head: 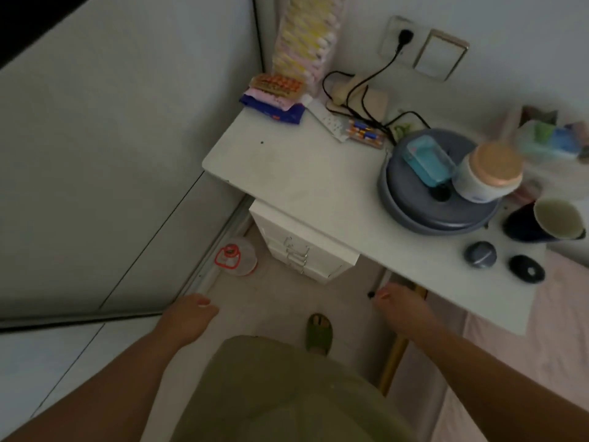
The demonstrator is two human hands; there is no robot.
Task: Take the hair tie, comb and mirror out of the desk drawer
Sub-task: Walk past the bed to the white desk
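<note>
Head view: white desk drawers [302, 250] shut, left hand [188, 317] and right hand [401, 307] loosely curled, empty.

A drawer unit [302, 247] is set under the left end of the desk [287, 173], its drawers closed. On the desk's right part a round tray [424, 218] is placed, with a jar [487, 173] and a box [427, 161] on it. To its right a cup [554, 221] is laid. A jug [237, 256] is stood on the floor left of the drawers.
</note>
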